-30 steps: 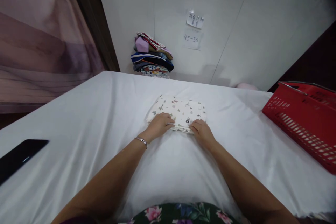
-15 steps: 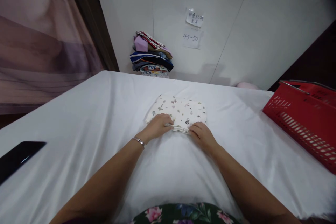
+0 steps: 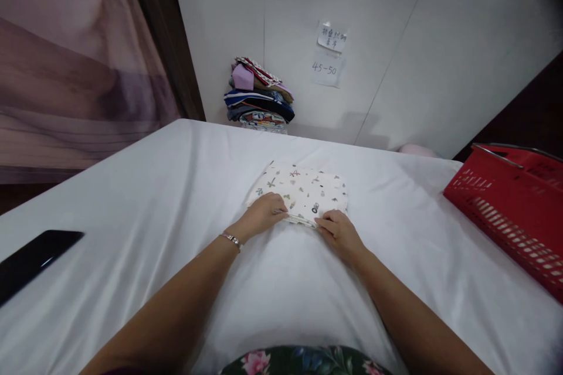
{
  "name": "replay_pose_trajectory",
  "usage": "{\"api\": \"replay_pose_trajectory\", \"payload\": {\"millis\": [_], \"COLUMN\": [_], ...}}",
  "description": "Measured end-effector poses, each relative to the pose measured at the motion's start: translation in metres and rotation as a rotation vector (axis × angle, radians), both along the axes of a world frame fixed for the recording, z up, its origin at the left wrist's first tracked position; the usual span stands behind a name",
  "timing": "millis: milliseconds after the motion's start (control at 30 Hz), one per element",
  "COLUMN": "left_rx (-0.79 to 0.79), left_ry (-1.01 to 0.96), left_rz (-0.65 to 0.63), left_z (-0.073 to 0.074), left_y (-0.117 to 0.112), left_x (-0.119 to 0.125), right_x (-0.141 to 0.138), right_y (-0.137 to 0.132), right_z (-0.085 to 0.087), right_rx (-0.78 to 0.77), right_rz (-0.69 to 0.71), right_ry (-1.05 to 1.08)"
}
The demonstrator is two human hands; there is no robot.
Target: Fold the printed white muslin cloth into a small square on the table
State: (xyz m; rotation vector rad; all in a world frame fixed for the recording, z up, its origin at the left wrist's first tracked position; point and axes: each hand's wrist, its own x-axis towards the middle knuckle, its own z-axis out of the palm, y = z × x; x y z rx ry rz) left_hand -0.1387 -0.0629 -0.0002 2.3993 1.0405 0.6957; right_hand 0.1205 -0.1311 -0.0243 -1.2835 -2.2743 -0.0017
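A folded white cloth (image 3: 303, 187) with small printed motifs lies flat on the white-covered table (image 3: 281, 293), its layers showing along the near edge. My left hand (image 3: 265, 212), with a bracelet at the wrist, pinches that near edge toward its left end. On the right part of the same edge, my right hand (image 3: 339, 231) has its thumb and fingers closed on the layers. Some fingertips of both hands are hidden by the cloth and by the hands themselves.
A red basket (image 3: 510, 205) stands at the right. At the left edge lies a black phone-like slab (image 3: 39, 261). Folded clothes (image 3: 259, 96) are stacked behind the table, below paper notes (image 3: 328, 68) on the wall. A pinkish curtain (image 3: 79, 70) hangs at the left.
The view has shifted slightly. Both hands stay at the cloth's near edge, with the fingers only a little differently placed; the cloth keeps its folded shape.
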Motion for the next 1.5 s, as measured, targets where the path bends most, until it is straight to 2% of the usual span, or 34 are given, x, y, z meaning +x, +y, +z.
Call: {"api": "replay_pose_trajectory", "payload": {"millis": [300,467,600,700,833,933,1067,1167,1300,1400,1500], "left_rx": [0.055,0.038,0.002,-0.001,-0.015,-0.008,0.005,0.095,0.252,0.280,0.278], "left_ry": [0.034,-0.043,-0.083,-0.085,-0.077,-0.082,-0.093,-0.076,0.000,0.125,0.199], "left_rz": [0.185,0.302,0.358,0.369,0.384,0.390,0.407,0.446,0.307,0.272,0.282], "left_z": [0.000,-0.001,-0.001,-0.002,-0.002,-0.004,-0.005,-0.001,-0.002,-0.011,-0.022], "left_y": [-0.001,-0.003,-0.006,-0.008,-0.008,-0.006,-0.005,-0.008,-0.015,-0.019,-0.020], "left_x": [-0.043,-0.052,-0.050,-0.047,-0.046,-0.049,-0.049,-0.038,-0.014,-0.007,-0.011], "right_x": [-0.002,-0.002,-0.002,-0.008,-0.032,-0.053,-0.068,-0.069,-0.071,-0.068,-0.053], "right_y": [-0.002,-0.004,-0.003,0.000,0.010,0.015,0.014,0.011,0.009,0.007,-0.001], "right_z": [0.001,0.001,0.003,0.012,0.022,0.016,-0.002,-0.008,-0.006,-0.006,-0.010], "right_rx": [-0.010,-0.031,-0.101,-0.124,-0.085,-0.097,-0.102,-0.069,-0.052,-0.038,-0.014], "right_rz": [-0.010,-0.013,-0.053,-0.073,0.025,0.105,0.115,0.109,0.101,0.114,0.103], "right_ry": [0.016,0.058,0.113,0.154,0.083,-0.086,-0.242,-0.266,-0.281,-0.282,-0.289]}}
